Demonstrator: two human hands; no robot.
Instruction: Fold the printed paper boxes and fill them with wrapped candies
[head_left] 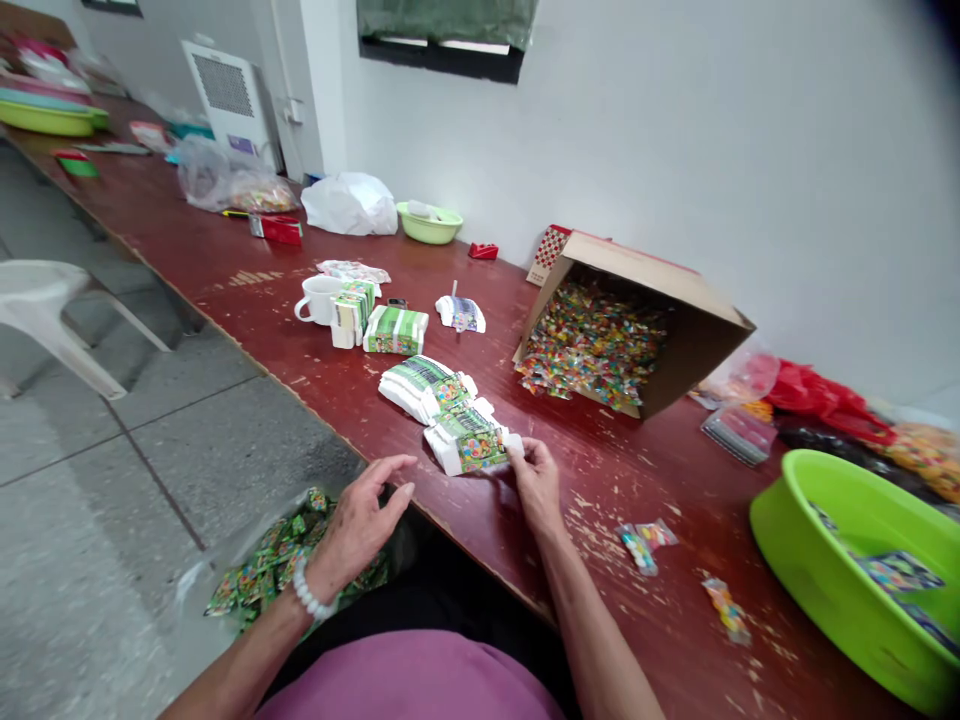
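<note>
My right hand (534, 480) pinches the near end of a stack of flat green and white printed cartons (469, 447) lying on the dark red table (255, 290). My left hand (364, 525) hovers just off the table's front edge with fingers loosely spread, holding nothing, a white bead bracelet on its wrist. Beneath it a clear bag of small green packets (274, 560) sits beside my lap. More flat cartons (424, 385) lie fanned just beyond the held stack.
A tipped cardboard box (675, 290) spills colourful wrapped candies (592, 340). A lime green basin (840, 590) stands at the right, loose candy packets (645, 545) in front. A white mug (319, 298), folded boxes (395, 330), bags and a bowl (429, 223) lie farther back. A white chair (45, 300) is on the left.
</note>
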